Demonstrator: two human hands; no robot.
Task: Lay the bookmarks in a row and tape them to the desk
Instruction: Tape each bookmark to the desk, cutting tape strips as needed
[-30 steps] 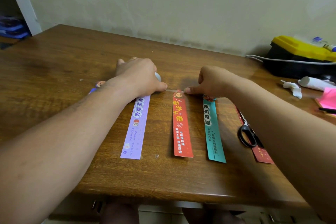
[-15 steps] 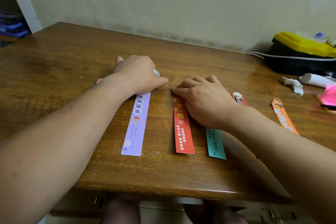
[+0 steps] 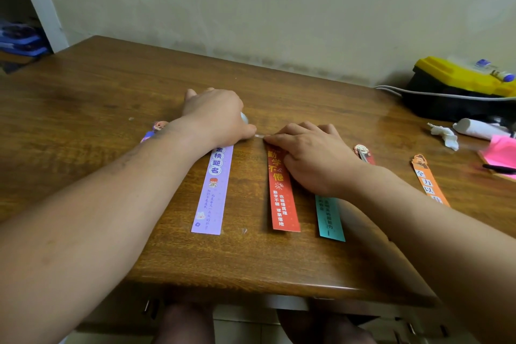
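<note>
Several bookmarks lie side by side on the wooden desk [image 3: 111, 109]: purple [image 3: 213, 190], red [image 3: 280, 198], teal [image 3: 329, 218], a dark red one [image 3: 363, 152] and an orange one [image 3: 427, 179]. Another bookmark's top [image 3: 157, 127] peeks out behind my left wrist. My left hand [image 3: 215, 117] is closed over a tape roll [image 3: 244, 117], just above the purple bookmark's top. A short strip of clear tape [image 3: 259, 136] runs from it to my right hand [image 3: 310, 156]. That hand lies flat, fingertips pressing the tape at the red bookmark's top and palm covering the teal one's top.
A black and yellow toolbox [image 3: 458, 86] with a white cable stands at the back right. Near it lie a crumpled tissue [image 3: 444, 134], a white roll [image 3: 477, 128] and pink sticky notes [image 3: 499, 153] with a pen. The desk's front edge [image 3: 251, 285] is close to me.
My right hand went from pinching the tape end to lying flat over the red and teal bookmark tops. The scissors seen earlier are now hidden under my right forearm. My left hand stayed.
</note>
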